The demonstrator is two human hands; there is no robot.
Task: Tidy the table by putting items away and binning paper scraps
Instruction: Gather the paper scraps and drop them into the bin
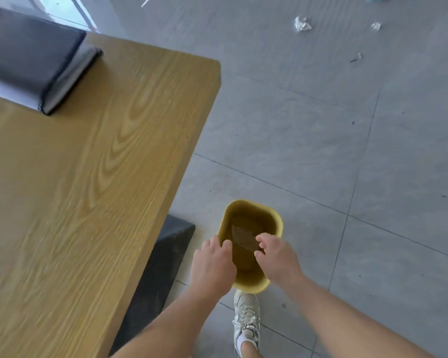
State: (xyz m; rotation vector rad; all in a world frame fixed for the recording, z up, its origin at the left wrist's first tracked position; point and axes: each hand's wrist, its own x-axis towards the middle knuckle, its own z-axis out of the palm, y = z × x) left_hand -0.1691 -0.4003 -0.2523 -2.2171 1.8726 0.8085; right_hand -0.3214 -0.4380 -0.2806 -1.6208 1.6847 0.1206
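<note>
A yellow bin (251, 210) stands on the grey floor beside the table's corner, with a brownish paper scrap (243, 239) lying inside it. My left hand (212, 264) hovers over the bin's left rim with its fingers curled in and nothing visible in them. Over the right side of the opening is my right hand (278, 257), its thumb and fingers loosely apart and nothing between them. The wooden table (88, 177) fills the left of the view.
A dark padded folder (31, 60) lies on the table's far left corner. Crumpled white paper scraps (301, 24) (376, 26) and a small bit of debris (356, 58) lie on the floor far ahead. My shoe (246, 321) is just behind the bin. A dark table leg (163, 267) stands to the bin's left.
</note>
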